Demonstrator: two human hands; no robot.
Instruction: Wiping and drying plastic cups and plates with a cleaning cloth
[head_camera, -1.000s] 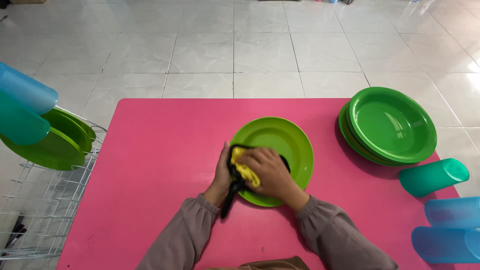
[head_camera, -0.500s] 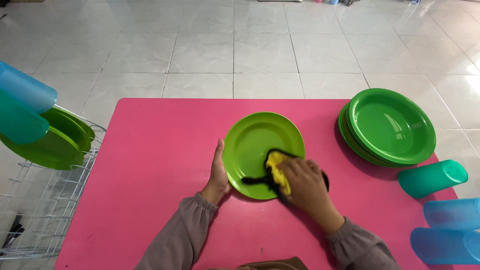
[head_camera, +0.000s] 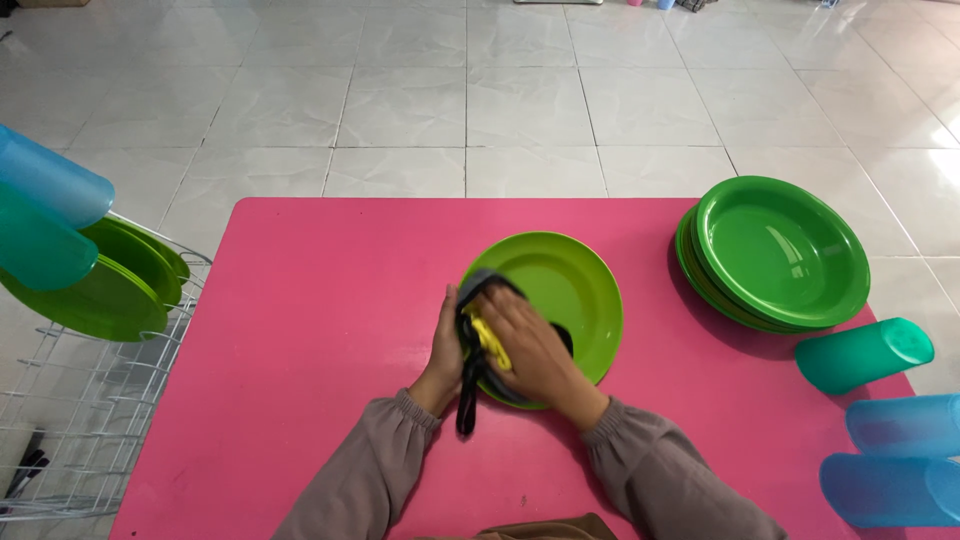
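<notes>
On the pink table (head_camera: 300, 330) the right hand (head_camera: 530, 350) presses a yellow-and-black cloth (head_camera: 482, 345) onto the plate's (head_camera: 575, 285) left side, fingers clenched on it. The left hand (head_camera: 445, 350) steadies the rim, seemingly a loose grasp. Wiping looks midway: a stack (head_camera: 780, 250) waits at right, while plates (head_camera: 110, 290) already sit in the rack (head_camera: 90, 430). Half a second ago the cloth was at the plate's lower right.

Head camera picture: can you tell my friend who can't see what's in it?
A person's right hand presses a yellow and black cloth onto a lime green plate on a pink table, while the left hand holds its rim. A stack of darker green plates and lying plastic cups sit to the right.
</notes>
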